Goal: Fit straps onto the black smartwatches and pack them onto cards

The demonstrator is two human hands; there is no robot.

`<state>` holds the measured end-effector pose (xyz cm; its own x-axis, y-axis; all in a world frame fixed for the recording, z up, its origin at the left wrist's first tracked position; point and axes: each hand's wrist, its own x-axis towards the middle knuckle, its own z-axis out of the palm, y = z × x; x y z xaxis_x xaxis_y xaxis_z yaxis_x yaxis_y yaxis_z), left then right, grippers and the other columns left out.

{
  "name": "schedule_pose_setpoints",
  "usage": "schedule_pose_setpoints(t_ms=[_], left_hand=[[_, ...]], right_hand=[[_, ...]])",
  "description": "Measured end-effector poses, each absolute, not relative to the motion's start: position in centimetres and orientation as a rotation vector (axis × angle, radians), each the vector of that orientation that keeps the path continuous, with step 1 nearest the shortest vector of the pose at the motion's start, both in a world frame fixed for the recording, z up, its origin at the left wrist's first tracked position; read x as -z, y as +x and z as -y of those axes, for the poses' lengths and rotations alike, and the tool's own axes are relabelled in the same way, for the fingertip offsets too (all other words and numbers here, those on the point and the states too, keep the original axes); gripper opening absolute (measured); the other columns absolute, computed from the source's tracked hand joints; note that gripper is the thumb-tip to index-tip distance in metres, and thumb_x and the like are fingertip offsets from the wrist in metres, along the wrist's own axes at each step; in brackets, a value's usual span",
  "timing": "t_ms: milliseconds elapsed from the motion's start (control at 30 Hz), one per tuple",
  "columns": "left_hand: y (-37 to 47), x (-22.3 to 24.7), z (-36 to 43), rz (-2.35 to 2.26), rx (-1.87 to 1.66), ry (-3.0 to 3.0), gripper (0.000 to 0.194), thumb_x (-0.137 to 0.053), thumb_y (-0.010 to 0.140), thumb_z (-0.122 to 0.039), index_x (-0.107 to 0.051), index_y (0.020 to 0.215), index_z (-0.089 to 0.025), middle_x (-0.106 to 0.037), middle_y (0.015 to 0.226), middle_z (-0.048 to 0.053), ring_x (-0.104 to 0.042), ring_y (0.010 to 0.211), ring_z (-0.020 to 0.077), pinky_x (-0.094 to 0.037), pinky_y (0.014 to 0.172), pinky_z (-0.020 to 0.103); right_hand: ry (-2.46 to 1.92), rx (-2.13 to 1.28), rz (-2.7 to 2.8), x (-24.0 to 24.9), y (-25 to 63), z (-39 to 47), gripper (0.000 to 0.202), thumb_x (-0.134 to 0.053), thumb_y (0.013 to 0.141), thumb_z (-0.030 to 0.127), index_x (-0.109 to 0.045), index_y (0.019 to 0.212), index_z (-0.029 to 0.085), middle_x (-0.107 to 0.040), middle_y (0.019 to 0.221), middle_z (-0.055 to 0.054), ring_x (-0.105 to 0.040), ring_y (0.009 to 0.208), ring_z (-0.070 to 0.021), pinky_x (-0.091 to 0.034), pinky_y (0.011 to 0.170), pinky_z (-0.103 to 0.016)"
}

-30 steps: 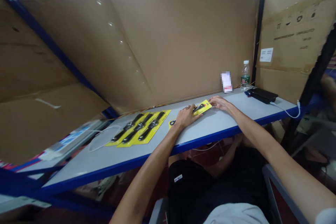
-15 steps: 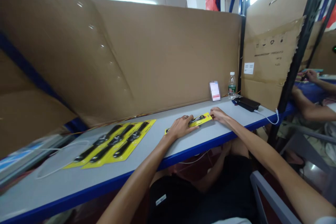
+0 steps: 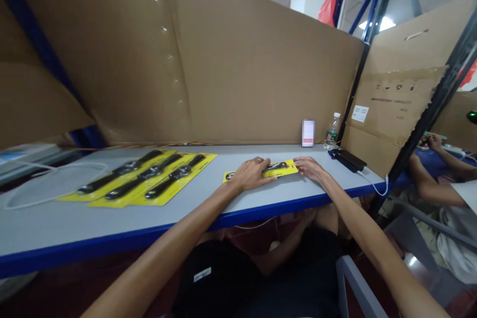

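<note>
Flat yellow card [image 3: 278, 170] with a black tool, both hands open: left hand [image 3: 250, 175] atop, right hand [image 3: 309, 167] at its end.

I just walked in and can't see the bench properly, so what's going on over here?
A seated person has both bare hands on a yellow backing card carrying a black tool, lying flat on the grey worktop with a blue edge. The left hand presses on its left part; the right hand touches its right end. Three more yellow cards with black tools lie side by side further left. A clear water bottle stands by the cardboard wall.
</note>
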<state>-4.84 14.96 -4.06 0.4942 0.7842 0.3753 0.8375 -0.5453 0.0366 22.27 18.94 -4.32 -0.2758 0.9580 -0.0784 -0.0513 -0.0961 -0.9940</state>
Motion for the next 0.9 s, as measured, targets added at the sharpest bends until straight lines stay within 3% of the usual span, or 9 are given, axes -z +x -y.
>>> schedule_pose_setpoints(t_ms=[167, 467, 700, 900], left_hand=[[-5.2, 3.9, -15.1, 1.346, 0.577, -2.547, 0.061, -0.052, 0.09, -0.073, -0.06, 0.119, -0.021, -0.067, 0.112, 0.015, -0.066, 0.095, 0.0315, -0.048, 0.082, 0.04], [-5.1, 3.6, -14.8, 1.3, 0.516, -2.547, 0.059, -0.049, 0.092, -0.072, -0.059, 0.119, -0.021, -0.068, 0.111, 0.015, -0.067, 0.094, 0.0302, -0.048, 0.078, 0.039], [-4.9, 3.2, -14.6, 1.329, 0.474, -2.593, 0.059, -0.049, 0.091, -0.072, -0.059, 0.119, -0.021, -0.069, 0.109, 0.014, -0.068, 0.089, 0.0302, -0.047, 0.076, 0.038], [-5.1, 3.3, -14.5, 1.312, 0.412, -2.605, 0.062, -0.048, 0.091, -0.074, -0.059, 0.12, -0.021, -0.069, 0.109, 0.014, -0.068, 0.091, 0.0301, -0.047, 0.077, 0.038]], right_hand=[[-1.094, -1.53, 1.455, 4.1, 22.5, -18.9, 0.014, -0.072, 0.075, 0.023, -0.069, 0.085, 0.013, -0.071, 0.072, -0.005, -0.058, 0.051, -0.0099, -0.038, 0.037, -0.016], [-1.062, -1.524, 1.512, 4.0, 22.7, -18.8, 0.018, -0.073, 0.072, 0.03, -0.066, 0.078, 0.015, -0.067, 0.067, -0.003, -0.054, 0.049, -0.0093, -0.033, 0.035, -0.017], [-1.106, -1.411, 1.378, 4.6, 21.8, -18.8, 0.013, -0.066, 0.065, 0.027, -0.061, 0.071, 0.016, -0.057, 0.059, 0.0, -0.043, 0.048, -0.0083, -0.025, 0.036, -0.017], [-1.273, -1.19, 1.329, 4.0, 26.4, -18.2, 0.008, -0.061, 0.064, 0.023, -0.054, 0.066, 0.019, -0.06, 0.059, -0.004, -0.043, 0.051, -0.0102, -0.027, 0.038, -0.018]])
